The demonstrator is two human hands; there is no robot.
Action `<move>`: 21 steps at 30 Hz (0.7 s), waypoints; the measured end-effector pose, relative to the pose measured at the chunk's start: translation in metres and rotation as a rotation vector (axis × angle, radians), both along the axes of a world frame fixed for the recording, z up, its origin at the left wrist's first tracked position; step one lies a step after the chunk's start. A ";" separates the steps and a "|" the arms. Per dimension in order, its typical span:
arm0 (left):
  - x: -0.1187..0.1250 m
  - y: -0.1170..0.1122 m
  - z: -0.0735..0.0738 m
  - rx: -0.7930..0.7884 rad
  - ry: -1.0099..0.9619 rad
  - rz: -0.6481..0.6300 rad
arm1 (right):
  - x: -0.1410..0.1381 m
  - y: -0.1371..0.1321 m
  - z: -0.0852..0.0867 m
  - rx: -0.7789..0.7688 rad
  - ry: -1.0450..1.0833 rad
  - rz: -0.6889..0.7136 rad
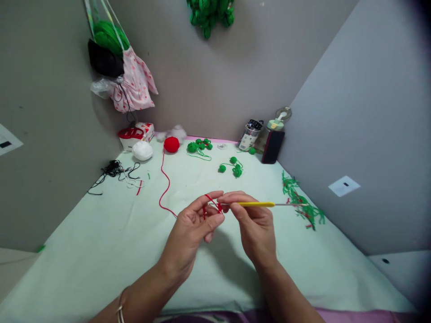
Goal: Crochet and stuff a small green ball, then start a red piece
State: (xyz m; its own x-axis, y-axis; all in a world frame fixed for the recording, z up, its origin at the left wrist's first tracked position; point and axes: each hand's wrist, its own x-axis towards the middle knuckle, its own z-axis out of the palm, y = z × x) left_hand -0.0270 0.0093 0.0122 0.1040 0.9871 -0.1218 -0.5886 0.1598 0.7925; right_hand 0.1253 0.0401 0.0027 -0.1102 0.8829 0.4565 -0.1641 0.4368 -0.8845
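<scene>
My left hand (193,229) is closed in a pinch on a strand of red yarn (164,179) and a small red crochet piece (219,207) at its fingertips. The strand runs back across the table to a red yarn ball (171,144) near the wall. My right hand (252,222) grips a crochet hook with a yellow handle (256,204), its metal shaft pointing right and its working end at the red piece. Both hands meet just above the pale green table cover (101,242).
Small green crocheted balls (200,145) and a second group of them (234,167) lie further back. Green and red yarn scraps (303,206) pile at the right wall. A white yarn ball (142,150), black threads (112,170), a dark phone (272,146) and a bottle (249,134) stand at the back.
</scene>
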 end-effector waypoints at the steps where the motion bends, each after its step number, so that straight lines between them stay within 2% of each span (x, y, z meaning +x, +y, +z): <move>1: 0.001 0.000 0.000 0.008 0.033 0.007 | 0.000 0.000 0.000 0.024 -0.041 -0.029; 4: 0.001 0.000 0.000 -0.004 0.073 0.034 | -0.001 -0.002 0.001 0.094 -0.117 -0.076; 7: 0.001 0.001 -0.001 -0.022 0.036 0.070 | -0.004 -0.007 -0.003 0.284 -0.271 -0.160; 9: 0.001 0.003 -0.002 -0.045 -0.022 0.045 | -0.005 -0.010 -0.007 0.471 -0.418 -0.268; 11: 0.000 0.005 -0.003 -0.087 -0.100 -0.034 | -0.005 -0.012 -0.010 0.571 -0.481 -0.336; 12: -0.001 0.006 -0.003 -0.109 -0.138 -0.074 | -0.004 -0.011 -0.010 0.559 -0.452 -0.340; 14: -0.005 0.007 -0.003 -0.140 -0.189 -0.107 | -0.002 -0.008 -0.007 0.415 -0.295 -0.291; 18: -0.009 0.005 -0.001 -0.097 -0.131 -0.017 | 0.000 0.001 0.001 0.055 0.052 -0.111; 19: -0.007 0.004 -0.001 -0.066 -0.089 0.015 | 0.000 0.001 0.002 0.027 0.058 -0.080; 21: -0.002 0.001 -0.001 -0.010 -0.015 0.059 | -0.003 -0.001 0.002 0.101 -0.059 -0.095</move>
State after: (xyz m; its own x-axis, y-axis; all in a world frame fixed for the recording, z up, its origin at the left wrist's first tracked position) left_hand -0.0294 0.0104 0.0114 0.0471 0.9903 -0.1310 -0.6093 0.1324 0.7818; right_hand 0.1223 0.0390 0.0046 -0.0576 0.8405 0.5387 -0.0673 0.5351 -0.8421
